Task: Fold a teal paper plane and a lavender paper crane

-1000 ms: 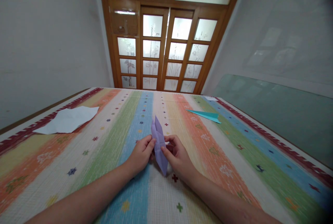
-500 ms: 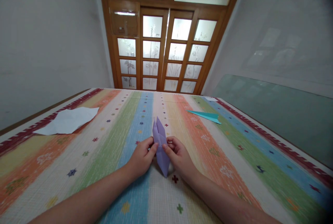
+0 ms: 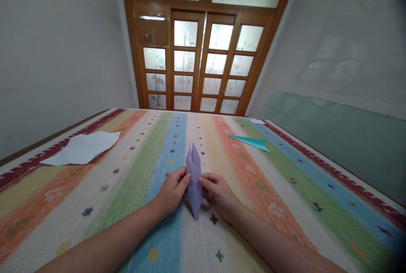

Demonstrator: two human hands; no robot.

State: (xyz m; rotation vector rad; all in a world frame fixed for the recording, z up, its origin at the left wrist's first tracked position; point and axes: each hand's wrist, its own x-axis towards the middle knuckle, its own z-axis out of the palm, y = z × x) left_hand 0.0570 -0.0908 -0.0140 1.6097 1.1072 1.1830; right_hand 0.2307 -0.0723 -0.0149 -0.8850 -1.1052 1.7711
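Observation:
A folded purple paper shape [image 3: 194, 180], long and pointed at both ends, stands almost upright over the striped mat [image 3: 133, 167] in the middle of the view. My left hand [image 3: 173, 190] pinches its left edge with thumb and fingertips. My right hand [image 3: 218, 195] pinches its right edge at the same height. Two narrow points stick up at the far end and one point hangs toward me between my wrists.
A crumpled white sheet [image 3: 82, 148] lies at the mat's left edge. A teal paper plane [image 3: 252, 141] lies at the far right. A wooden door with frosted panes [image 3: 199, 66] stands behind, and a glass panel [image 3: 333, 137] leans along the right wall.
The purple shape has turned from a slight lean to straight along the blue stripe. Both hands have closed in on its middle; the right fingers have tucked lower.

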